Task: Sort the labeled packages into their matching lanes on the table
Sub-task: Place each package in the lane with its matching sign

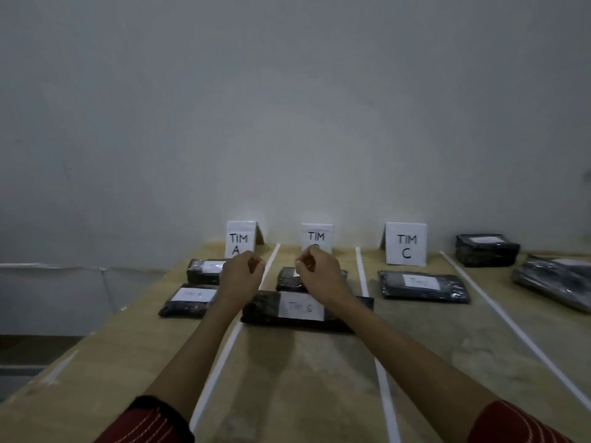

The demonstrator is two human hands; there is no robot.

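Note:
Three white signs stand at the back: TIM A (240, 240), a middle TIM sign (317, 238) partly hidden by my right hand, and TIM C (406, 244). Two black packages (204, 270) (188, 301) lie in lane A. In the middle lane a large package labelled TIM B (297, 310) lies in front of a smaller one (286, 279). One flat package (422, 286) lies in lane C. My left hand (241, 274) and my right hand (319, 276) hover above the table with fingers curled, holding nothing.
White strips (363, 273) (499, 306) (224, 353) divide the tan table (303, 372) into lanes. Right of the last strip sit a black boxy package (487, 250) and a pile of flat black packages (556, 281). The table's left edge drops off beside lane A. A grey wall stands behind.

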